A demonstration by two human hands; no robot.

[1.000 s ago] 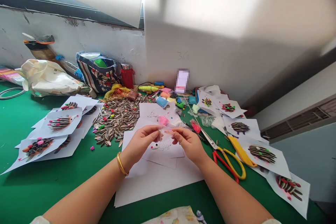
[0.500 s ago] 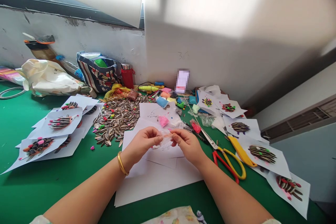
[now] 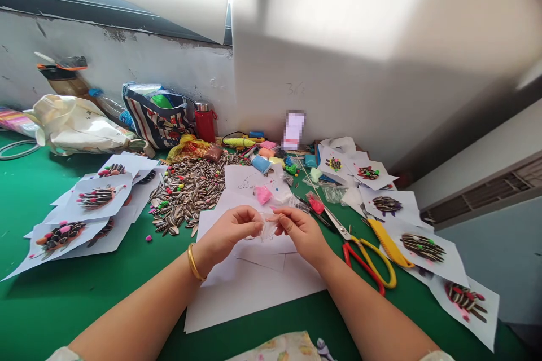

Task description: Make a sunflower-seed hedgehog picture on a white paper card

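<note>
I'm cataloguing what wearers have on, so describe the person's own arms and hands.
The left hand and right hand are ungloved, and both forearms are bare. A smooth, rounded, gold-coloured metal bangle circles the left wrist; the right wrist shows nothing worn. Whitish fabric sleeve edges just show at the bottom of the picture, too little to tell any pattern.

Crumpled, see-through plastic (image 3: 267,229) hangs pinched between left hand (image 3: 234,230) and right hand (image 3: 302,231).

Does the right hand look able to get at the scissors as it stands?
Probably yes: the scissors lie just to the right of the right hand, with nothing seen on top of them. However, it is pinching clear plastic, so it would likely have to let go first.
</note>
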